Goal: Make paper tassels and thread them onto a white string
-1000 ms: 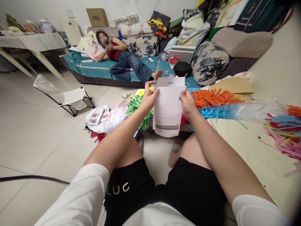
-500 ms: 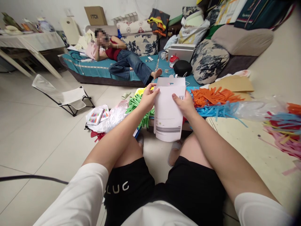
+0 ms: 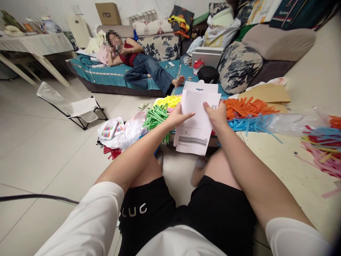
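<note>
Between my two hands is a small stack of white printed cards (image 3: 195, 124), fanned slightly, with a hang hole in the top of the rear one and a barcode-like striped band near the bottom. My left hand (image 3: 181, 115) grips the left edge, its thumb lying across the front and its fingers behind. On the right edge, my right hand (image 3: 217, 114) pinches the stack with the thumb in front. Just beyond the cards lie green paper fringe (image 3: 157, 117), yellow fringe (image 3: 170, 102) and orange fringe (image 3: 243, 108).
A person (image 3: 149, 69) lies on the teal-covered sofa (image 3: 96, 79). A white folding chair (image 3: 80, 108) stands at left. Printed packets (image 3: 109, 129) and clear plastic (image 3: 135, 129) lie left of the fringe. At right is a pale board (image 3: 266, 156) with multicoloured fringe (image 3: 325, 153).
The cards have tilted and shifted slightly to the right, fanning a little more. My left thumb has slid further across their front. My right hand has moved slightly right with them.
</note>
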Action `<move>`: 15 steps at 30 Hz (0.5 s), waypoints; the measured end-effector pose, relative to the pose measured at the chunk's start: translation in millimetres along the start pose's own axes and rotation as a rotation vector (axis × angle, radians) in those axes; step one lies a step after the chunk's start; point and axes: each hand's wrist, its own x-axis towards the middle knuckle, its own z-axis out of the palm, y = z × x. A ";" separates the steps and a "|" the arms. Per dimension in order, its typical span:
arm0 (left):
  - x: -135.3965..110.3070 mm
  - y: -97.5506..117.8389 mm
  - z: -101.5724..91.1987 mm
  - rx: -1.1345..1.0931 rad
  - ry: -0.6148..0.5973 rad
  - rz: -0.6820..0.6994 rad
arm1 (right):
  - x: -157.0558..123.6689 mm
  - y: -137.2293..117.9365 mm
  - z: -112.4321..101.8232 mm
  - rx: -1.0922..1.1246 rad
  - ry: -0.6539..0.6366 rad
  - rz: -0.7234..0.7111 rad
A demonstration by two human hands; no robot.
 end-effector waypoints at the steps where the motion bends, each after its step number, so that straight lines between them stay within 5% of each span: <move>1: -0.5 0.9 1.0 -0.021 -0.014 -0.014 | -0.2 -0.6 -0.5 0.004 -0.016 0.014; 9: -4.4 9.2 1.1 -0.180 -0.164 -0.108 | -7.5 -17.0 1.0 0.115 -0.196 0.162; 15: -1.4 4.2 2.5 -0.096 -0.095 -0.029 | -5.6 -17.8 1.8 0.115 -0.160 0.151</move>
